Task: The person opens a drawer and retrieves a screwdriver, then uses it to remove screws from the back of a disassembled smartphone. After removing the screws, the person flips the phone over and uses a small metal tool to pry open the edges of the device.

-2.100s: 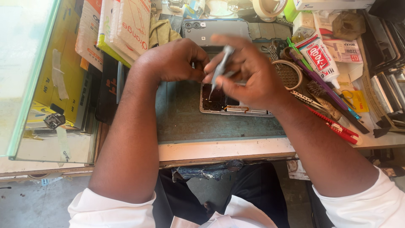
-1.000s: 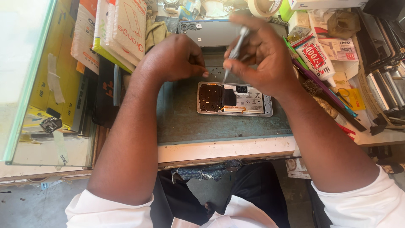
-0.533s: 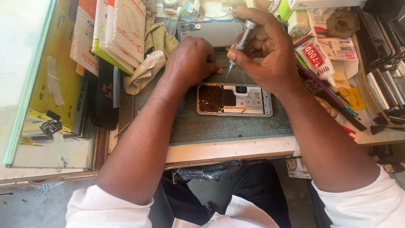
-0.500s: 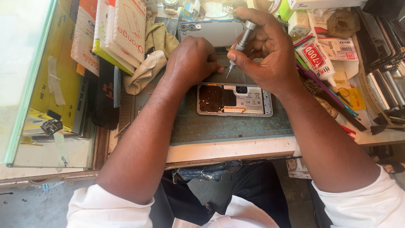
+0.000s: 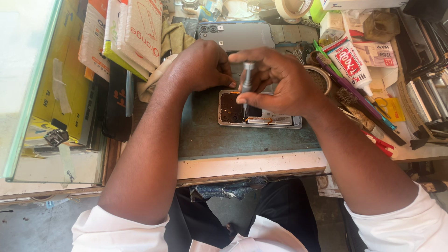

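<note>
The right hand (image 5: 284, 84) gripped a slim grey metal screwdriver (image 5: 246, 86) upright in closed fingers, its tip down inside the opened silver-framed phone (image 5: 259, 111) lying on the green-matted table (image 5: 210, 140). The left hand (image 5: 200, 65), fingers curled, pressed on the phone's upper left corner.

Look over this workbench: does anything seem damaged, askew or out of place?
The phone on the mat lies with its back off, insides showing; the grey back cover sits apart, behind the hands. Nothing looks spilled.
</note>
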Demonstrator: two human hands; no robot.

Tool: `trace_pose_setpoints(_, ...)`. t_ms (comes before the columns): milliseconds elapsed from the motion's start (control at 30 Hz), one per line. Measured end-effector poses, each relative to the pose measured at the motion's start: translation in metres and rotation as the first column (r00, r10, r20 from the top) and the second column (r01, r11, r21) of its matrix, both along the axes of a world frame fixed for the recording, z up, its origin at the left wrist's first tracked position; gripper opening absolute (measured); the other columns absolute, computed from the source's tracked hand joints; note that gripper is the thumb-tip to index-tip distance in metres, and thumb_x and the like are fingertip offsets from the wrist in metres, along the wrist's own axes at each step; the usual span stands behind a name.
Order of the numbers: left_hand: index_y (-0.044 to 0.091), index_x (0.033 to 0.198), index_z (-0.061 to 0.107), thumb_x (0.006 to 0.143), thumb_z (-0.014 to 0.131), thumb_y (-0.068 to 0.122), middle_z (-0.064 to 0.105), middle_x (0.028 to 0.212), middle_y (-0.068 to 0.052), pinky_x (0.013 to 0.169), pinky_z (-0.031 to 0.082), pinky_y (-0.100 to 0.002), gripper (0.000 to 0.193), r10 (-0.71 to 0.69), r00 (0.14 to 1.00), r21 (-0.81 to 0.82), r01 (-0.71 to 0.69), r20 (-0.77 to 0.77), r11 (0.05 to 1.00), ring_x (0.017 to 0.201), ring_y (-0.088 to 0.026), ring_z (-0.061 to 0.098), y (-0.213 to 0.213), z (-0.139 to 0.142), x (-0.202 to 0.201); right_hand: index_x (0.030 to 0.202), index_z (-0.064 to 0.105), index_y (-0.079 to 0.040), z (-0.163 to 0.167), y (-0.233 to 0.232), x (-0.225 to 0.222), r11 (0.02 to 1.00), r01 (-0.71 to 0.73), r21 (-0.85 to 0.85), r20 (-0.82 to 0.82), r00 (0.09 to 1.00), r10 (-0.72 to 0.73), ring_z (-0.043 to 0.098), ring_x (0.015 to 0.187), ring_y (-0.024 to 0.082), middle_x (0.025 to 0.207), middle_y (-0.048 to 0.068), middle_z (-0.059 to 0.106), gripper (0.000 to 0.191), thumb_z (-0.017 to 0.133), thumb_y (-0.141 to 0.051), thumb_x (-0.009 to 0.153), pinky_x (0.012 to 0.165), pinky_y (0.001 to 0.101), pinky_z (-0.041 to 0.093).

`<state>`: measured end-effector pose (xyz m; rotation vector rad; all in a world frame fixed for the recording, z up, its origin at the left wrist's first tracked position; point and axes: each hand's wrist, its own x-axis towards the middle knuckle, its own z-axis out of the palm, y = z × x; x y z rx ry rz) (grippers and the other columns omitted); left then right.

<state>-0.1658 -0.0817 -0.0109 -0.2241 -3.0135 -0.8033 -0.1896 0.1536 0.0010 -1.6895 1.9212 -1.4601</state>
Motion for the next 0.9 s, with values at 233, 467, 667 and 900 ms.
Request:
trace_pose_setpoints(233, 0.014, 0.084, 0.08, 0.073, 0.088, 0.028, 0.075, 0.082, -0.011, 0.071, 0.057, -0.044, 0.019, 0.109, 0.977, -0.057, -0.121, -0.182, 0.991, 0.077, -0.029, 0.072, 0.005, -0.007, -0.001, 0.142, 0.055, -0.008, 0.005, -0.005, 0.008, 0.995, 0.008, 0.102, -0.026, 1.0, -0.006, 0.075, 0.086, 0.011, 0.093, 0.005, 0.072, 0.061, 0.085, -0.006, 0.09, 0.076, 0.0246, 0.065)
trace_pose_setpoints(467, 0.013, 0.088, 0.081, 0.081, 0.084, 0.026, 0.076, 0.083, -0.012, 0.07, 0.058, -0.041, 0.016, 0.08, 0.986, 0.002, -0.08, -0.144, 0.997, 0.074, -0.026, 0.073, -0.002, -0.003, -0.001, 0.137, 0.057, -0.008, 0.0, -0.003, 0.005, 0.995, 0.015, 0.096, -0.073, 0.997, -0.008, 0.076, 0.083, 0.01, 0.09, 0.003, 0.072, 0.056, 0.086, -0.009, 0.09, 0.074, 0.0233, 0.065)
trace_pose_setpoints(667, 0.011, 0.09, 0.08, 0.081, 0.084, 0.026, 0.077, 0.084, -0.009, 0.07, 0.059, -0.039, 0.018, -0.019, 0.999, -0.036, 0.017, -0.042, 0.999, 0.074, -0.022, 0.075, 0.001, 0.002, 0.0, 0.121, 0.058, -0.011, -0.004, -0.007, -0.001, 1.0, 0.0, 0.001, -0.279, 0.96, 0.0, 0.075, 0.087, 0.011, 0.097, 0.004, 0.071, 0.053, 0.093, -0.021, 0.083, 0.076, 0.0244, 0.063)
trace_pose_setpoints(900, 0.009, 0.086, 0.079, 0.08, 0.087, 0.036, 0.076, 0.081, -0.01, 0.069, 0.058, -0.041, 0.028, -0.003, 1.0, -0.074, 0.003, -0.005, 0.997, 0.073, -0.024, 0.073, 0.002, 0.005, 0.004, 0.099, 0.07, -0.009, 0.011, 0.001, 0.0, 1.0, 0.01, 0.011, -0.336, 0.942, -0.006, 0.077, 0.088, 0.013, 0.094, 0.002, 0.077, 0.035, 0.095, -0.022, 0.078, 0.081, 0.0253, 0.062)
